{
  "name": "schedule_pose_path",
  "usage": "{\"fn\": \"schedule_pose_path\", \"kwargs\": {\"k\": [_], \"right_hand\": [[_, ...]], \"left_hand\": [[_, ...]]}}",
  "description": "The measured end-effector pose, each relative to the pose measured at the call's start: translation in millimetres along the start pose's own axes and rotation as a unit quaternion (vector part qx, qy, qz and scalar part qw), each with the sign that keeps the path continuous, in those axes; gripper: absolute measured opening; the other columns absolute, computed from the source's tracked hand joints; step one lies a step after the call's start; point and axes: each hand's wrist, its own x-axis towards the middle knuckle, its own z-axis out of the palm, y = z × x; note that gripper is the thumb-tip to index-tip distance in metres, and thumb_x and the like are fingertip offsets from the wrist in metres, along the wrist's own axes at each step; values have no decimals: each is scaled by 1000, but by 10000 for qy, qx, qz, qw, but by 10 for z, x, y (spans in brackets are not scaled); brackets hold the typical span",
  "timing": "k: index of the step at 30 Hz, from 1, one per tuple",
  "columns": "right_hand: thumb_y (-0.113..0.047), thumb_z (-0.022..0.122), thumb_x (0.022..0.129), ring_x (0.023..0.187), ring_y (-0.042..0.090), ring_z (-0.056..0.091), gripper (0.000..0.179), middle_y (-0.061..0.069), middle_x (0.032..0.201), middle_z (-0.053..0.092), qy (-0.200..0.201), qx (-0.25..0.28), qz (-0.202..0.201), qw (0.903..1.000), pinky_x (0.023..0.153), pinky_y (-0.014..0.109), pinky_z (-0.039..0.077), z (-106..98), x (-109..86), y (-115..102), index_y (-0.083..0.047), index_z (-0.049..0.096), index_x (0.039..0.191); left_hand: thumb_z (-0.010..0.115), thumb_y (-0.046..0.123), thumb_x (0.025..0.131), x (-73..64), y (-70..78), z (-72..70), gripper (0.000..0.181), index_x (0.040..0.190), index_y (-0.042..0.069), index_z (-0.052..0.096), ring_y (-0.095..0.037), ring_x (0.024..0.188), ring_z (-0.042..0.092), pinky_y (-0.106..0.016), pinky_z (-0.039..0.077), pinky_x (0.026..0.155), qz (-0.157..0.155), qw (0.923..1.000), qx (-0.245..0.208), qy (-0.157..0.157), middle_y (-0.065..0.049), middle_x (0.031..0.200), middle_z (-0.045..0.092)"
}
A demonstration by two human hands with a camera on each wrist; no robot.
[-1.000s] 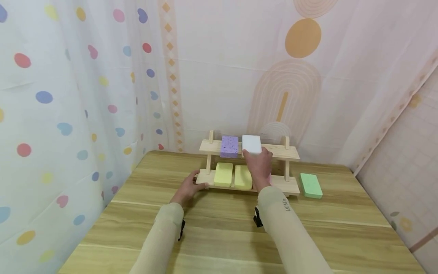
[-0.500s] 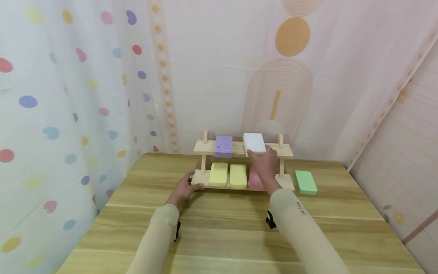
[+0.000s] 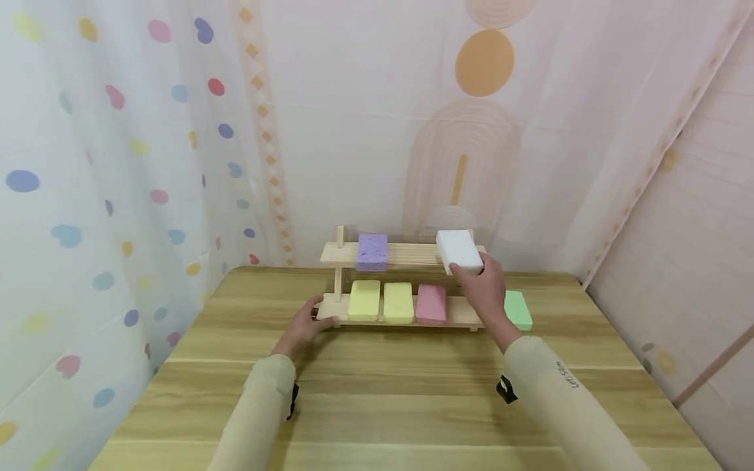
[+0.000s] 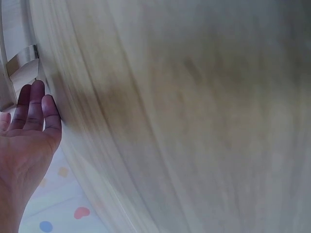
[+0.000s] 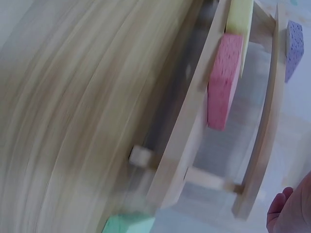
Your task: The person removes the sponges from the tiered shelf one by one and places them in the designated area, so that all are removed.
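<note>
My right hand (image 3: 487, 288) grips a white sponge (image 3: 459, 252) by its near edge, at the right end of the top board of a two-tier wooden shelf (image 3: 412, 253). The sponge is tilted and overlaps that board in the head view; the right wrist view shows only part of the hand (image 5: 290, 213), and the sponge is out of sight. At the lower board's left end, my left hand (image 3: 300, 330) holds the shelf, thumb at the front edge and fingers round the end. A purple sponge (image 3: 372, 252) lies on the top board's left part.
Two yellow sponges (image 3: 364, 301) and a pink sponge (image 3: 431, 304) lie in a row on the lower board. A green sponge (image 3: 518, 311) rests on the wooden table (image 3: 383, 405) just right of the shelf, partly behind my right hand. Patterned curtains (image 3: 353, 131) hang behind and beside the table.
My right hand has carried the white sponge rightward along the top board, away from the purple one, uncovering the pink sponge. My left hand keeps its place on the shelf. The head view has shifted.
</note>
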Motion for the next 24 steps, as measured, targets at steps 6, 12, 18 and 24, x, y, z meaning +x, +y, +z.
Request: {"fn": "schedule_pose_path", "kwargs": {"k": [6,12,18,24], "right_hand": [[-46,70,89,106,33,54,75,21,128,52,219,107,146,9996,85,46,47,-267,29,106,3,45,140],[-48,68,91,104,32,53,76,21,126,53,519,111,347,9980,82,40,45,-569,125,256,3,43,142],[-45,67,91,108,34,52,75,24,128,54,982,-122,565,9935,86,42,42,-872,184,423,3,43,143],[-44,66,92,120,38,46,77,27,137,48,1167,-296,932,9883,99,51,38,-1079,175,759,5,40,146]], "left_hand": [[69,31,95,-12,-37,-31,79,155,6,24,-42,128,41,-56,32,107,-62,10000,8,-39,-30,141,41],[68,30,96,-6,-40,-49,79,155,4,23,-43,128,42,-57,32,107,-26,10000,34,-55,-31,141,42],[69,31,95,12,-25,-42,80,156,6,23,-44,131,39,-58,30,108,-69,9999,18,-112,-30,144,40],[69,31,95,44,-28,-15,80,156,6,23,-44,131,40,-58,31,108,-38,9999,47,-156,-31,143,40]]}}
